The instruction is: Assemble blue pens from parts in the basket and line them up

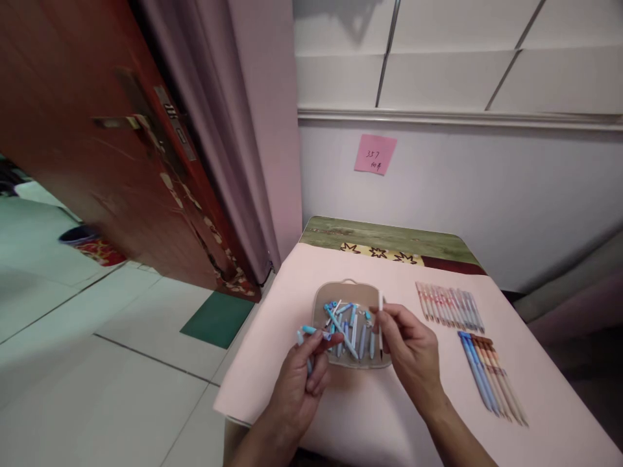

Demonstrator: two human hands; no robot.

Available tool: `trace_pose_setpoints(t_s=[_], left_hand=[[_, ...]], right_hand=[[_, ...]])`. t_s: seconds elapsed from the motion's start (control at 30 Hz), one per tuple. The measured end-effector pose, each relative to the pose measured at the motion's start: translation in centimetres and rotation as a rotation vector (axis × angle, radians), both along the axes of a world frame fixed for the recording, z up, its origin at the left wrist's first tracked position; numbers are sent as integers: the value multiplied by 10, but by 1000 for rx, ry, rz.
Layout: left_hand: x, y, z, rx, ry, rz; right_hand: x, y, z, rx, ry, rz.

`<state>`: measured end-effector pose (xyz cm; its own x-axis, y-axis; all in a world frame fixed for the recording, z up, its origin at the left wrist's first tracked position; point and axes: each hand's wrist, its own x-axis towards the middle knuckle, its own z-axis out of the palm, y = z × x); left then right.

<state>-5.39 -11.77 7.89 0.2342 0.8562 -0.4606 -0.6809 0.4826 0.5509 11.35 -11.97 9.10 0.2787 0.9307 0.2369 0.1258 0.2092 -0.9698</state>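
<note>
My left hand (309,370) is closed on blue pen barrel parts (311,331). One bright blue tube lies across the thumb and forefinger, and a paler blue piece sticks out beside it, partly hidden by the fingers. Between the thumb and fingers of my right hand (409,340) is a slim white pen refill (381,311), held upright with its dark tip down. Both hands are over the near part of a beige plastic basket (320,299). Inside it lie several loose blue pen parts (353,318), such as barrels, small caps and thin white pieces.
On the pink-covered table (272,363), a row of pink-to-grey pens (450,306) lies right of the basket. Nearer me is a row of blue and brown pens (491,376). A wall with a pink note (375,154) stands behind; a red door (160,162) is left.
</note>
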Motion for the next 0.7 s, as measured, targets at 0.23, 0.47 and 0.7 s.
trace_pose_setpoints(t_s=[0.23, 0.47, 0.7], left_hand=[[0, 3, -9, -95, -35, 42], [-2, 18, -3, -131, -177, 170], [-3, 27, 7, -185, -299, 213]], right_hand=[[-3, 3, -6, -262, 258, 276], [-16, -14, 1, -124, 174, 261], [-30, -39, -23, 234, -159, 52]])
